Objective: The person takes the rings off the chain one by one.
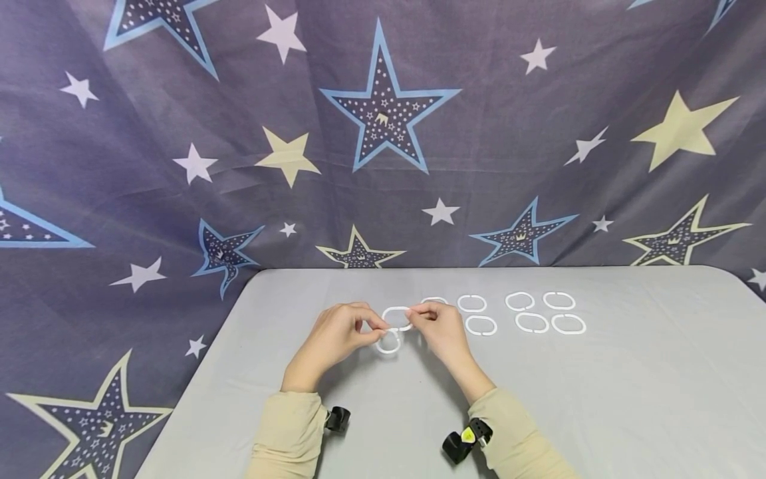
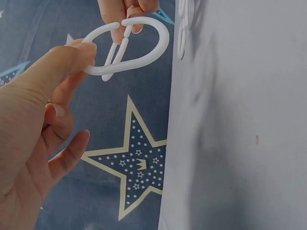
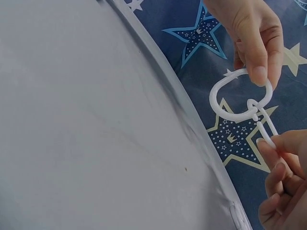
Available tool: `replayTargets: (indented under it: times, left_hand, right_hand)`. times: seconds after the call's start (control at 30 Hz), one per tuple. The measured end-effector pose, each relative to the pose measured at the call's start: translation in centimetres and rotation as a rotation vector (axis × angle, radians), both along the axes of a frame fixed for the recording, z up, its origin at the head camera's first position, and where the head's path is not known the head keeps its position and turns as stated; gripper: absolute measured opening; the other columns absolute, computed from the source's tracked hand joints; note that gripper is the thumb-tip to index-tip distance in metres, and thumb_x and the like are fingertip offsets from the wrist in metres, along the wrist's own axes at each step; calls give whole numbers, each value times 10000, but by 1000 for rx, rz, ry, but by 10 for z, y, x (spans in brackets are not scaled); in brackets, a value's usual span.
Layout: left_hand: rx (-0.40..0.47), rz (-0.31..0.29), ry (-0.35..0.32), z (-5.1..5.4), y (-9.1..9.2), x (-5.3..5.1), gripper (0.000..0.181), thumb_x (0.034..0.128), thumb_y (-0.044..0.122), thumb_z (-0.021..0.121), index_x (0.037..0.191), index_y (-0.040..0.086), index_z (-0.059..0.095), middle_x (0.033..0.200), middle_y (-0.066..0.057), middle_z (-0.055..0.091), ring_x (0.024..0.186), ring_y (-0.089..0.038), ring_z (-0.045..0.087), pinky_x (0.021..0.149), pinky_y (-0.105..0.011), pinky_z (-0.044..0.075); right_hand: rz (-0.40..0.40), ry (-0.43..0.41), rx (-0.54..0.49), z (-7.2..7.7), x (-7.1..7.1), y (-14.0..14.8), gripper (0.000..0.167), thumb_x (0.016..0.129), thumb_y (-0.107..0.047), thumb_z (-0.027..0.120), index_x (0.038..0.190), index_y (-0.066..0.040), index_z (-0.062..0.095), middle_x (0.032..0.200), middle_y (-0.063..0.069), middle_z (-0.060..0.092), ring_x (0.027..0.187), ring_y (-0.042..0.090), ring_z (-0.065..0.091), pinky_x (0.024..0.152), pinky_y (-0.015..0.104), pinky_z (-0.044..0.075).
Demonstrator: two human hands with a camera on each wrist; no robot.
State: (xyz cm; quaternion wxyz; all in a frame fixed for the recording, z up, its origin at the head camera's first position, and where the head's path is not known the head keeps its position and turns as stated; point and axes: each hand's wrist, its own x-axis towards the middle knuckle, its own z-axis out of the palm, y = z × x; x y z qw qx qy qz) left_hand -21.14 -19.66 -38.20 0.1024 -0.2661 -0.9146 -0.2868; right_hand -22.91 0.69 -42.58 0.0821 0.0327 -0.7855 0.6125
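Observation:
Two white oval split rings are hooked through each other in the air above the table. My left hand (image 1: 338, 336) pinches the lower ring (image 1: 388, 352) between thumb and forefinger; in the left wrist view this ring (image 2: 163, 40) shows a small gap along its top. With thumb and fingertips, my right hand (image 1: 441, 331) pinches the right end of the upper ring (image 1: 395, 308). From the right wrist, the right hand's ring (image 3: 269, 123) appears almost edge-on, passing through the left hand's rounder ring (image 3: 215, 98).
Several more white split rings lie on the grey table (image 1: 646, 372), right of the hands, including a near one (image 1: 481, 325) and a far right one (image 1: 568, 324). Another ring (image 1: 433, 300) is partly hidden behind the right hand. A star-patterned cloth (image 1: 491, 133) hangs behind the table.

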Motion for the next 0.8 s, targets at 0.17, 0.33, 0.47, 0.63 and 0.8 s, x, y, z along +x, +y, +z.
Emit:
replayTargets:
  times: [0.17,0.33,0.47,0.63,0.8]
  left_hand:
    - [-6,10,-8,0,0,0,106,807,205,831,865,281,785,768,261,607,625,-9,465,552,-243,385]
    - [-15,21,-16,0,0,0,101,808,215,830,862,287,784,763,269,599,619,-12,460,552,-249,384]
    - [-16,21,-25,-1,0,0,88,815,231,824,866,291,784,766,269,599,614,-12,459,544,-248,388]
    - [-18,22,-32,-1,0,-1,89,814,238,824,869,296,786,765,269,599,607,-10,457,537,-245,386]
    - [-20,25,-34,-2,0,-2,91,815,238,824,873,297,787,765,269,598,598,-12,452,533,-245,384]
  right_hand:
    - [-10,-5,5,0,-1,1,113,848,-100,764,878,9,759,693,35,695,561,58,545,517,201,404]
    - [-28,-8,1,-1,-3,5,131,846,-98,765,886,27,757,704,56,702,549,48,539,511,199,409]
    - [-38,2,0,-1,-6,8,121,844,-74,759,878,42,754,702,76,703,537,32,526,508,188,404]
    - [-50,4,2,-3,-9,12,111,844,-65,757,873,42,755,700,81,704,550,35,544,518,182,416]
    - [-69,-9,5,-4,-12,16,125,847,-83,761,887,35,759,731,93,720,612,103,624,541,184,438]
